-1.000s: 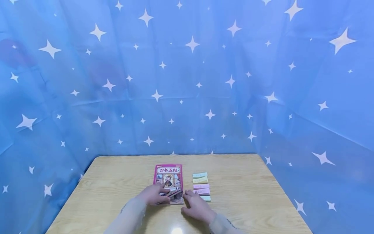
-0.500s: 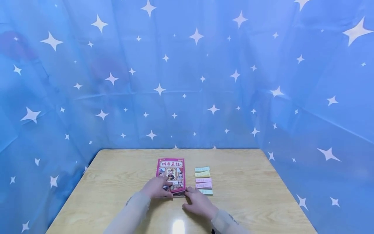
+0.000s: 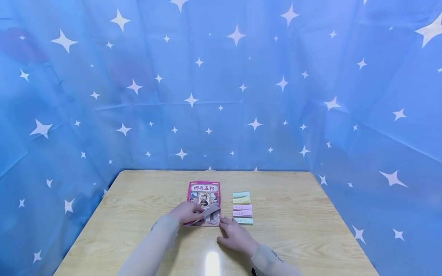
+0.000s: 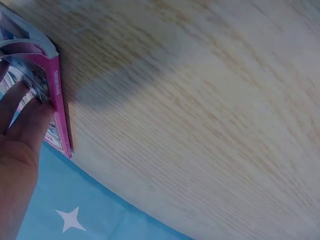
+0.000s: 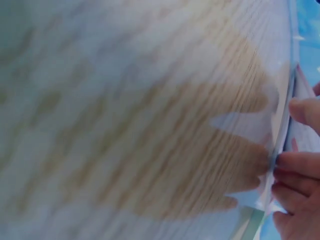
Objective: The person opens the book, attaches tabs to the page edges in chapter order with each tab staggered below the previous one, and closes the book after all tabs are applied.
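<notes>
A book with a pink illustrated cover (image 3: 204,195) and Chinese title lies on the table. My left hand (image 3: 188,212) grips its near left part, bending the cover and pages up so the near right corner curls and an inner page shows. In the left wrist view the left hand (image 4: 22,120) has its fingers on the cover beside the pink spine (image 4: 59,107), with the pages bowed. My right hand (image 3: 237,235) lies at the near right corner, fingertips touching the book's edge. In the right wrist view, the right hand's fingers (image 5: 295,165) are extended against that edge.
Several pastel sticky notes (image 3: 242,207) with handwriting lie in a column just right of the book. The wooden table (image 3: 145,199) ends at a blue curtain (image 3: 221,96) with white stars, hung at the back and sides.
Half a second ago the cover lay nearly flat; now its near right corner is bent up by my left hand. My right hand stays by the corner. The head view has tilted down slightly.
</notes>
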### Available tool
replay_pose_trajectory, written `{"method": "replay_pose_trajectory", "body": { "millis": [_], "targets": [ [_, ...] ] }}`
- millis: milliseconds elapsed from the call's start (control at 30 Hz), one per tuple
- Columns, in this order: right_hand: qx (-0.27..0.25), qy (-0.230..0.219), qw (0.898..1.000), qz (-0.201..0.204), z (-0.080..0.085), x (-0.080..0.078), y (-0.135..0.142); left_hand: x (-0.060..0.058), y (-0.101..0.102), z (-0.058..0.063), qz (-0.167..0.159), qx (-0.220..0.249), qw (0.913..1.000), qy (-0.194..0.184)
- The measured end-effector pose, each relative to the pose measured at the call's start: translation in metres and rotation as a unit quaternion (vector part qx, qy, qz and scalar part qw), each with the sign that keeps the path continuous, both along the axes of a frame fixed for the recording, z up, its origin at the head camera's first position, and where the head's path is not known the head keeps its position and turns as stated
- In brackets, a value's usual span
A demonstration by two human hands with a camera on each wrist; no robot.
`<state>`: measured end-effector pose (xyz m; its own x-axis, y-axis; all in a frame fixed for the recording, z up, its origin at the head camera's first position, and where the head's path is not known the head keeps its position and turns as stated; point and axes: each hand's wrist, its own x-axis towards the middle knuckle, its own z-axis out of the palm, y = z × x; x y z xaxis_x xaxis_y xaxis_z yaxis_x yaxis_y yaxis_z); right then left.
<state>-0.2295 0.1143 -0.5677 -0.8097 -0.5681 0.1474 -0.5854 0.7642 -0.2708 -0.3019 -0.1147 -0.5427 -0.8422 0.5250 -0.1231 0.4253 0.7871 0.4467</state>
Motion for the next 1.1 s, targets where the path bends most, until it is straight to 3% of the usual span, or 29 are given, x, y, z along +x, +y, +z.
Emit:
{"method": "replay_pose_trajectory", "body": {
  "millis": [133, 267, 400, 767, 933, 1100],
  "targets": [
    [0.005, -0.006, 1.0, 0.004, -0.002, 0.002, -0.003, 0.006, 0.0, -0.001, -0.006, -0.004, 0.9999, 0.009],
    [0.011, -0.005, 1.0, 0.002, -0.003, 0.003, -0.004, 0.01, 0.004, -0.002, -0.032, -0.022, 0.997, 0.067],
    [0.012, -0.006, 1.0, 0.001, -0.004, 0.003, -0.005, 0.011, 0.009, -0.001, -0.043, -0.052, 0.9932, 0.094],
    [-0.046, -0.005, 0.999, 0.005, -0.008, 0.004, -0.009, 0.016, 0.014, -0.002, -0.053, -0.105, 0.9878, 0.102],
    [-0.084, -0.049, 0.995, -0.017, -0.008, 0.004, -0.004, 0.013, 0.014, 0.001, -0.059, -0.106, 0.9874, 0.101],
    [-0.123, -0.085, 0.988, -0.039, -0.01, 0.001, 0.004, 0.009, 0.013, 0.005, -0.065, -0.08, 0.9918, 0.075]
  ]
}}
